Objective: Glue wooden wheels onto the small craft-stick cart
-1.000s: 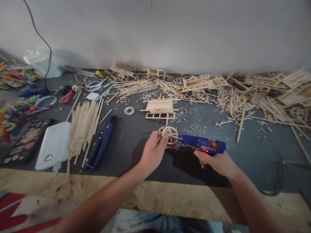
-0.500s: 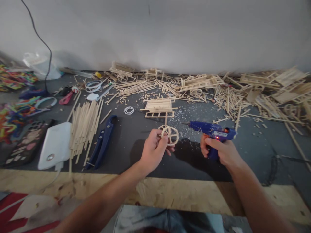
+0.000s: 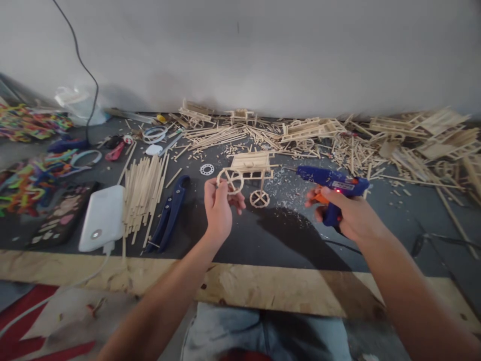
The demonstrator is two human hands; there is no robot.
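My left hand (image 3: 221, 203) is closed on a small spoked wheel (image 3: 240, 186) made of pale wooden sticks, held just left of a little wooden cart (image 3: 252, 161). In my right hand (image 3: 340, 208) is a blue hot glue gun (image 3: 319, 174) with an orange trigger and a lit red light. Its nozzle points left, close to the end of a stick jutting from the cart's right side; whether they touch I cannot tell. A second spoked wheel (image 3: 259, 199) is in front of the cart, with a stick running from it up toward the cart.
Left of my hands are dark blue cutters (image 3: 169, 213), a bundle of wooden sticks (image 3: 145, 193), a white power bank (image 3: 102, 219) and a phone (image 3: 63, 213). A white perforated ring (image 3: 207, 169) lies near the cart. Stick offcuts and other wooden models (image 3: 313, 129) line the wall.
My left hand has moved up and left with its wheel, uncovering the second wheel. The glue gun has risen, bringing its nozzle close to the cart's protruding stick. The view has shifted slightly.
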